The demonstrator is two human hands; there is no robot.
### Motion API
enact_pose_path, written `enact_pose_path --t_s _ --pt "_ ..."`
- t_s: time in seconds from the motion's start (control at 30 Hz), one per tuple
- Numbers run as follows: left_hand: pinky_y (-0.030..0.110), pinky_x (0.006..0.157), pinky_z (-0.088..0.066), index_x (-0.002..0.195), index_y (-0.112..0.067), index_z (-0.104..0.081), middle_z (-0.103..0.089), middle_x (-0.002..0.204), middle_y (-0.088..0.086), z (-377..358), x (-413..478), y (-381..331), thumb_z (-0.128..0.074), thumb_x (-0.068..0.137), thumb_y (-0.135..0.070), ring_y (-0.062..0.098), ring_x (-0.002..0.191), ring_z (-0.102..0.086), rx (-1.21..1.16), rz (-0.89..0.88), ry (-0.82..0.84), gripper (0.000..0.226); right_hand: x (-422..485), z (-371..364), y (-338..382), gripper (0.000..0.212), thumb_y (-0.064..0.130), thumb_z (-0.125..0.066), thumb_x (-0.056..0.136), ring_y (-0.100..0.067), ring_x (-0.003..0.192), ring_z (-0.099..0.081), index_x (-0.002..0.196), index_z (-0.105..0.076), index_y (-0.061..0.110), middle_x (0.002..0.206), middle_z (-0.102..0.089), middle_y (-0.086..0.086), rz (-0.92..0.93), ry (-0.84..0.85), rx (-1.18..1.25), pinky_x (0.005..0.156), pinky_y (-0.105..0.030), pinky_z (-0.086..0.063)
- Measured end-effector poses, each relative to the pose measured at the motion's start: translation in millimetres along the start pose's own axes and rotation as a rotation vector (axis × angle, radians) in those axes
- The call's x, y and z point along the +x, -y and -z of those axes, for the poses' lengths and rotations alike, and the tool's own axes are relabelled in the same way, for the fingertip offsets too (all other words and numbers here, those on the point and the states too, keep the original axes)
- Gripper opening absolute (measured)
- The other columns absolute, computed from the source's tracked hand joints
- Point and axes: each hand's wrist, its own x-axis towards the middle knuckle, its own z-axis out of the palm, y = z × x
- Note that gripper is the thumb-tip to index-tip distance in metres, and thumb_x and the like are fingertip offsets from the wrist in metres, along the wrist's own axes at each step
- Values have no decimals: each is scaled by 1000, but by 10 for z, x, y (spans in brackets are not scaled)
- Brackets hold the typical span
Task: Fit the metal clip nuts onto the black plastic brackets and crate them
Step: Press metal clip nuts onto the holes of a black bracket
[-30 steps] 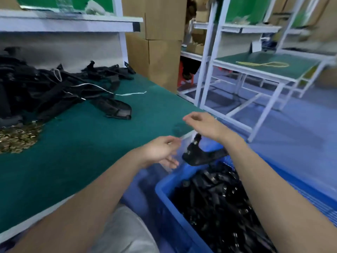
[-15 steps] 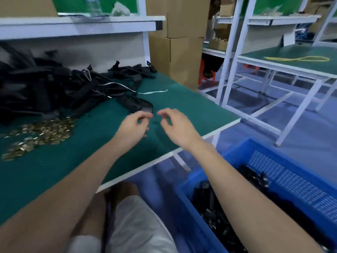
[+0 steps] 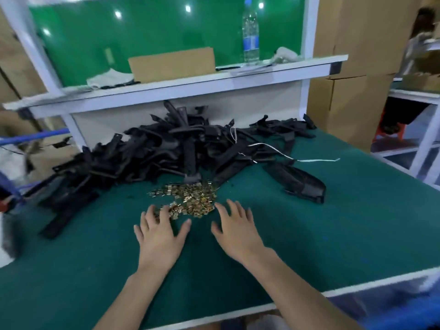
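A heap of small brass-coloured clip nuts (image 3: 190,198) lies on the green table (image 3: 345,234), just in front of a big pile of black plastic brackets (image 3: 152,151). My left hand (image 3: 159,232) is spread flat with its fingertips on the near left edge of the clip nuts. My right hand (image 3: 235,229) is spread beside it, fingers straight, its tips at the heap's near right edge. Neither hand holds anything. One bracket (image 3: 300,182) lies apart on the right. Only a blue sliver of the crate (image 3: 409,317) shows at the bottom right.
A white shelf (image 3: 190,84) runs above the bracket pile with a water bottle (image 3: 250,32), a cardboard piece (image 3: 171,64) and rags. Cardboard boxes (image 3: 352,67) stand at the right. A white string (image 3: 285,156) trails off the pile.
The view swung left from the blue crate to the table centre. Both hands left the crate after a bracket dropped there, crossed the table and now lie spread at the clip nuts.
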Motion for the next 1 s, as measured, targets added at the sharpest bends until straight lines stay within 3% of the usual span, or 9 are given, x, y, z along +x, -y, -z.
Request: enact_pose_path --t_s 0.13,0.33,0.5,0.6,0.7,0.87,1.0 --pt "56 122 -8 156 -17 -27 -14 163 22 -68 175 -30 -31 99 -63 43 151 -6 -78 159 -19 73 308 -92 98 54 44 -33 106 -28 152 -17 156 -25 24 164 -23 -7 114 -116 -29 124 -48 -12" --pt "50 124 -13 155 -16 -29 -21 163 18 -99 546 37 -30 100 -60 33 153 -10 -212 106 -35 71 736 -175 170 59 51 -26 105 -27 153 -11 158 -21 23 165 -18 -7 106 -55 -37 124 -50 -11" --pt "48 122 -21 150 -22 -39 -40 156 0 -169 636 70 -31 99 -62 21 146 -30 -194 -23 -10 65 1048 -238 205 67 57 -24 103 -27 154 -1 160 -13 24 168 -7 -7 116 34 -69 124 -51 -5" --pt "41 108 -39 145 -32 -41 -45 148 -12 -174 590 82 -32 98 -64 14 133 -36 -213 -100 6 58 1144 -281 221 66 57 -22 103 -27 154 -1 160 -12 26 168 -6 -6 146 80 -119 124 -53 -3" --pt "37 98 -43 141 -45 -37 -42 144 -24 -192 630 121 -29 95 -69 9 130 -37 -263 -143 52 52 1185 -329 189 62 54 -25 103 -26 154 -5 158 -17 28 166 -12 -3 192 68 -104 123 -52 -3" --pt "32 100 -45 132 -48 -47 -47 133 -32 -191 816 148 -36 93 -67 -4 122 -49 -562 -87 59 45 1187 -331 161 55 55 -32 100 -20 143 -30 147 -44 28 152 -38 4 264 -46 12 121 -42 -19" --pt "29 98 -44 131 -48 -47 -49 131 -32 -201 832 150 -37 95 -64 -7 120 -48 -574 -92 65 40 1187 -267 137 37 47 -40 102 -7 125 -42 135 -53 35 135 -47 17 159 -163 337 106 -28 -37"
